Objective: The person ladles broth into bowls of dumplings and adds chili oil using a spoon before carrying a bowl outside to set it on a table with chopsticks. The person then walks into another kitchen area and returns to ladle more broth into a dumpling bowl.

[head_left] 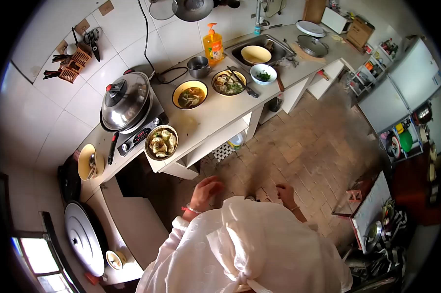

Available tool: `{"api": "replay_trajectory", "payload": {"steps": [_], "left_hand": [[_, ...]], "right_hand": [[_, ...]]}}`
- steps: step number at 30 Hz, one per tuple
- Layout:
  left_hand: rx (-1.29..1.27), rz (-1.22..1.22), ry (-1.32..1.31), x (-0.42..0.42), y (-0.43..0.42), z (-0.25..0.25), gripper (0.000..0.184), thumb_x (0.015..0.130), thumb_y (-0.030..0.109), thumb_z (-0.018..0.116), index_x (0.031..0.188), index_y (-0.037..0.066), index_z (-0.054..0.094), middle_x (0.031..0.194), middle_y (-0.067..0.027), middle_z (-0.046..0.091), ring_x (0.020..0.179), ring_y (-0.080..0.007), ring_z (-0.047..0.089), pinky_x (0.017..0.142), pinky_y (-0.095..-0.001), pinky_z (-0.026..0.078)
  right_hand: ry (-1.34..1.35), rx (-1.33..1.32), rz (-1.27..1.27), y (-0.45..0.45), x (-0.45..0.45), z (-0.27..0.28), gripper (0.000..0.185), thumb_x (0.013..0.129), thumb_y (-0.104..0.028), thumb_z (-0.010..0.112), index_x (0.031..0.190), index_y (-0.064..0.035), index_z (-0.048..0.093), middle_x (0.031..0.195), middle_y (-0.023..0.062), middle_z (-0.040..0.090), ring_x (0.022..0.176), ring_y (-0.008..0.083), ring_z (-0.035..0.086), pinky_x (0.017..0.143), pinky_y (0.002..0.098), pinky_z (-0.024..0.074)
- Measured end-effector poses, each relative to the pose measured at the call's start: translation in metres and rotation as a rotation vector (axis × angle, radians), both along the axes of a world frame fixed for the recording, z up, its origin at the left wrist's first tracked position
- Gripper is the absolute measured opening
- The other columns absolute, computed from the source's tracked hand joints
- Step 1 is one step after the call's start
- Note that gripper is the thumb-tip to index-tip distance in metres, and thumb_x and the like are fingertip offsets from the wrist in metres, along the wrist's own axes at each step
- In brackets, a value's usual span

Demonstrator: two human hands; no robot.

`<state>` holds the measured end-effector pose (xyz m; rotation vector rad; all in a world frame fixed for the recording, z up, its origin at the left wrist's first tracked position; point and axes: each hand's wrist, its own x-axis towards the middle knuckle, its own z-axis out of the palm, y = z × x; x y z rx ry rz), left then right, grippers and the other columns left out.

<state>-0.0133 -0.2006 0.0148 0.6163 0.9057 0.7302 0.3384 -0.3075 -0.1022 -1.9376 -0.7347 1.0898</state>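
My left hand [206, 192] hangs in the air before the counter's front edge, slightly blurred, fingers apart and a red band at the wrist. It holds nothing. My right hand [286, 195] is over the brick floor, with loosely bent fingers and nothing visible in it. Nearest to my left hand is a bowl of dumplings [161, 142] at the counter's corner. Farther along are a yellow bowl of soup [190, 94], a bowl of food [228, 82] with a dark utensil across it, and a pale bowl of chopped greens [263, 74].
A lidded wok [126, 101] sits on an induction cooker [141, 136]. An empty yellow bowl [91, 161] stands left of it. Orange soap bottle [213, 44] and sink [235, 54] are at the back. A fridge [401, 80] and low table [372, 210] stand right.
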Motion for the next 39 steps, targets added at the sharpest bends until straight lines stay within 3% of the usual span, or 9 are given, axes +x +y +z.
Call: {"api": "replay_trajectory", "payload": {"steps": [4,12,21,23,25,28,30,35,39], "left_hand": [[-0.038,0.034,0.02,0.048,0.025,0.003,0.041,0.091,0.011,0.056,0.128,-0.003,0.046,0.115,-0.0125,0.057,0.097,-0.0217,0.063,0.086,-0.0308,0.051],[-0.185,0.155,0.028,0.02,0.071,-0.014,0.03,0.091,0.009,0.056,0.119,-0.002,0.053,0.102,-0.0109,0.064,0.089,-0.0204,0.065,0.08,-0.0292,0.053],[-0.183,0.381,-0.131,-0.037,0.127,-0.005,0.026,0.093,0.008,0.054,0.117,-0.002,0.055,0.101,-0.0128,0.064,0.09,-0.0227,0.064,0.078,-0.0333,0.053],[-0.165,0.419,-0.159,-0.055,0.122,-0.008,0.027,0.093,0.008,0.054,0.118,-0.002,0.054,0.103,-0.0129,0.063,0.091,-0.0225,0.064,0.079,-0.033,0.053],[-0.18,0.46,-0.098,-0.07,0.115,-0.007,0.026,0.093,0.008,0.054,0.118,-0.001,0.055,0.103,-0.0125,0.064,0.091,-0.0223,0.064,0.079,-0.0323,0.053],[-0.203,0.563,-0.088,-0.086,0.098,-0.018,0.025,0.094,0.008,0.053,0.117,-0.001,0.055,0.106,-0.0134,0.063,0.091,-0.0226,0.064,0.08,-0.0339,0.053],[-0.166,0.592,-0.128,-0.088,0.082,-0.028,0.025,0.094,0.008,0.053,0.117,-0.002,0.055,0.107,-0.0142,0.063,0.093,-0.0234,0.063,0.083,-0.0361,0.053],[-0.232,0.856,-0.052,-0.067,0.082,-0.013,0.021,0.094,0.004,0.05,0.112,-0.004,0.055,0.106,-0.0161,0.063,0.1,-0.0281,0.063,0.093,-0.042,0.051],[-0.199,1.123,-0.111,-0.044,0.095,0.01,0.018,0.094,0.001,0.048,0.11,-0.004,0.056,0.1,-0.0162,0.064,0.093,-0.0289,0.066,0.089,-0.0414,0.054]], "right_hand": [[0.221,0.039,-0.148,0.026,0.028,0.022,0.016,0.086,-0.012,0.063,0.081,0.0032,0.066,0.063,0.008,0.061,0.046,0.0096,0.05,0.04,0.0243,0.0399],[0.213,0.087,0.048,0.158,0.011,0.055,0.021,0.09,-0.017,0.058,0.083,0.0004,0.067,0.058,0.0036,0.057,0.041,0.0073,0.044,0.036,0.0225,0.0305],[0.188,0.241,0.08,0.283,-0.031,0.106,0.017,0.089,-0.016,0.061,0.095,-0.0008,0.067,0.075,0.0018,0.062,0.064,0.0095,0.055,0.058,0.0235,0.0453],[0.173,0.253,0.079,0.32,-0.037,0.142,0.021,0.09,-0.022,0.061,0.091,-0.0009,0.066,0.078,0.003,0.062,0.067,0.0115,0.056,0.065,0.0265,0.0475],[0.253,0.4,-0.051,0.352,-0.054,0.171,0.033,0.093,-0.029,0.058,0.085,0.001,0.067,0.081,0.0052,0.067,0.064,0.0118,0.056,0.064,0.0241,0.0465],[0.303,0.556,0.048,0.39,-0.055,0.193,0.038,0.095,-0.033,0.055,0.074,-0.0018,0.062,0.072,0.0051,0.063,0.062,0.0111,0.053,0.062,0.0247,0.043],[0.44,0.571,0.142,0.416,-0.061,0.204,0.042,0.099,-0.033,0.048,0.065,-0.0089,0.048,0.059,0.0008,0.048,0.056,0.0095,0.045,0.056,0.0257,0.036],[0.598,0.495,0.365,0.502,-0.087,0.211,0.026,0.099,-0.024,0.049,0.094,-0.0017,0.061,0.062,0.001,0.05,0.052,0.0098,0.047,0.047,0.0239,0.0382],[0.564,0.621,0.604,0.578,-0.132,0.262,0.015,0.097,-0.013,0.051,0.102,-0.0051,0.063,0.071,0.0003,0.056,0.057,0.0064,0.051,0.049,0.0195,0.0405]]}}
